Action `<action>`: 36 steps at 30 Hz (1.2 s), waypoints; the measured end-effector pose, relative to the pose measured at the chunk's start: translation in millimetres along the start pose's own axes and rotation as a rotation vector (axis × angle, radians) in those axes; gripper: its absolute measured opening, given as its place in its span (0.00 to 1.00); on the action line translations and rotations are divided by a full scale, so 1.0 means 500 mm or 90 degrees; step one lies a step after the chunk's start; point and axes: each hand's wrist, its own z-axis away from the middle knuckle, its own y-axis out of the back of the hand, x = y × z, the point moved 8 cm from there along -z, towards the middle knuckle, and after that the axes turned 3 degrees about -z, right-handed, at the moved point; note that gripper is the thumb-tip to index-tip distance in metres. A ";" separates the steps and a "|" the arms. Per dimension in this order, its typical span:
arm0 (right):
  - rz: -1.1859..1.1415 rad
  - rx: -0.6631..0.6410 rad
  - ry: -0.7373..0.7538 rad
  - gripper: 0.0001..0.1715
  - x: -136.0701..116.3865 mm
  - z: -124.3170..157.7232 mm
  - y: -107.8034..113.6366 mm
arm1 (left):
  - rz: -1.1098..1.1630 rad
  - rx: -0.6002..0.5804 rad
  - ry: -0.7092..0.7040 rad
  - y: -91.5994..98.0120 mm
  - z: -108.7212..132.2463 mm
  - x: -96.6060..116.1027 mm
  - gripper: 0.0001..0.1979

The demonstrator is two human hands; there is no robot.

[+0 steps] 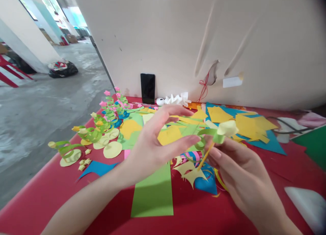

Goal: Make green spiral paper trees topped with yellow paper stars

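Observation:
My right hand pinches a curled green paper strip topped by a pale yellow paper piece. A thin orange-yellow stick or strip slants down from the same fingers. My left hand is open, its thumb and fingers apart, the thumb tip close to the green curl; whether it touches cannot be made out. Beneath the hands lie pale yellow paper scraps, blue paper and a green paper sheet.
Curled paper ornaments with stars and pale round paper bases stand at the left. Yellow paper pieces pile up at the right. A black phone leans on the white panel. A white object sits at the red table's right.

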 end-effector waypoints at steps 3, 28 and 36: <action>0.023 -0.033 -0.011 0.04 0.005 0.000 -0.016 | -0.040 0.000 -0.032 -0.006 0.007 0.015 0.11; 0.100 -0.003 0.017 0.07 -0.011 0.007 -0.025 | -0.092 0.005 -0.058 -0.013 0.014 0.021 0.11; 0.165 0.006 0.073 0.02 -0.032 0.007 -0.026 | -0.082 -0.003 -0.058 -0.013 0.012 0.020 0.11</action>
